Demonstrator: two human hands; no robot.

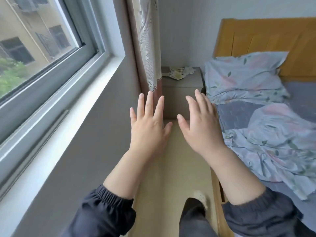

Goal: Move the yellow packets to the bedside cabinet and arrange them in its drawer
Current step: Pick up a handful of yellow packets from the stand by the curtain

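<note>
- The bedside cabinet [179, 98] is standing in the corner, between the curtain and the bed, and is carrying a loose heap of yellow packets [177, 72] on the back of its top.
- The bed [237, 113] is lying just beside the cabinet, bearing a floral pillow [242, 77] at its head and a rumpled floral quilt [280, 144] nearer the camera.
- The pale floor [171, 159] is running along the bed, with a slipper [200, 198] resting on it.

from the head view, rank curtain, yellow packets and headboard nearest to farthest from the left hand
1. curtain, hanging just beyond the left hand fingertips.
2. yellow packets, farther back, on top of the bedside cabinet.
3. headboard, far right, past the cabinet.
</note>
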